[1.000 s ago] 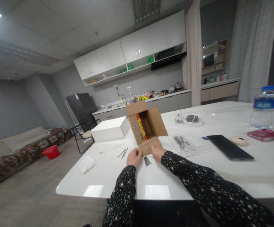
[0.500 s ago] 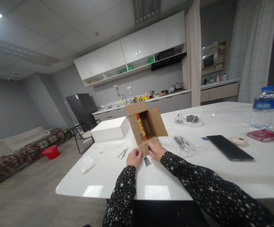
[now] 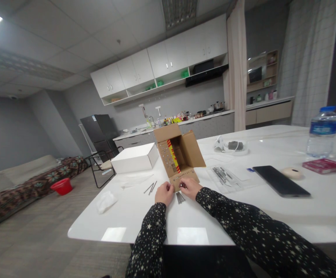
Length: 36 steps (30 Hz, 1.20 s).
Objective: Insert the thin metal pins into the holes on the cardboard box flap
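Note:
An opened cardboard box (image 3: 172,158), tilted with its opening towards the right, stands in front of me. Small round shiny dots cover its side panel and line its lower flap (image 3: 191,175). At the flap's lower left corner, my left hand (image 3: 164,194) is closed, its thumb against the cardboard. My right hand (image 3: 190,188) is pinched just above the flap's lower edge, with a small shiny thing (image 3: 181,185) at the fingertips, too small to name. Between the hands lies a row of metal nails (image 3: 180,198). More loose nails (image 3: 150,188) lie left of my left hand.
A white box (image 3: 134,161) stands behind on the left, crumpled white plastic (image 3: 106,201) nearer. To the right lie a clear bag with metal tools (image 3: 222,175), a phone (image 3: 280,181), a pink box (image 3: 324,165), a water bottle (image 3: 323,131) and a coiled white cable (image 3: 237,148).
My right hand has drawn slightly down and left from the flap, and a small shiny thing now shows at its fingertips. My left hand and the box have stayed in place.

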Motion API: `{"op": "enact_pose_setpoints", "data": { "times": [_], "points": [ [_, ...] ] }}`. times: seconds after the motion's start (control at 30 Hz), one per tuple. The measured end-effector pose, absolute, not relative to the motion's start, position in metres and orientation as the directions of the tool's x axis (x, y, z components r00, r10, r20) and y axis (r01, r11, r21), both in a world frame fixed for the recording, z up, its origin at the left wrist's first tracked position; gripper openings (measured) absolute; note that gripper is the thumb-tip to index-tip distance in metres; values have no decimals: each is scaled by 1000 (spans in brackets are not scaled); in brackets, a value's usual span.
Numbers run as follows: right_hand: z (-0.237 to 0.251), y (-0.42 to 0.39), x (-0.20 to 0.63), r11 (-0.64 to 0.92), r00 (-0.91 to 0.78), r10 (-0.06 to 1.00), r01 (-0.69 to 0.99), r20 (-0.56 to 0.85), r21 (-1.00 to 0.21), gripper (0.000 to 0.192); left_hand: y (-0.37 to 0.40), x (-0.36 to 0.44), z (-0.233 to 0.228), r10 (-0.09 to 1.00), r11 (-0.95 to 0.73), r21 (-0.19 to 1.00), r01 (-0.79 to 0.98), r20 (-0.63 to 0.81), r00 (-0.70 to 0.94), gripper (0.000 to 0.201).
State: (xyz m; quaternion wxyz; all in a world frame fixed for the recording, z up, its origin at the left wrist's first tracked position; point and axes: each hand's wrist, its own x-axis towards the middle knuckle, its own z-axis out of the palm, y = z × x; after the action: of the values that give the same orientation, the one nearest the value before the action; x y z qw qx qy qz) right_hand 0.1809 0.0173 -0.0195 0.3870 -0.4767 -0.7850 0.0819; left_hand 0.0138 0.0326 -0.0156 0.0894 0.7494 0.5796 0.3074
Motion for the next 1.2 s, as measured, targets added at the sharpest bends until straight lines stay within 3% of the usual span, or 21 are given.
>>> {"op": "enact_pose_setpoints", "data": {
  "times": [0.5, 1.2],
  "points": [
    [-22, 23, 185, 499, -208, 816, 724, 540, -476, 17, 33, 13, -17, 928, -306, 495, 813, 347, 138, 28],
    [-24, 29, 178, 544, -65, 791, 528, 608, -652, 20, 30, 15, -14, 924, -309, 514, 800, 362, 124, 27]
  ]
}}
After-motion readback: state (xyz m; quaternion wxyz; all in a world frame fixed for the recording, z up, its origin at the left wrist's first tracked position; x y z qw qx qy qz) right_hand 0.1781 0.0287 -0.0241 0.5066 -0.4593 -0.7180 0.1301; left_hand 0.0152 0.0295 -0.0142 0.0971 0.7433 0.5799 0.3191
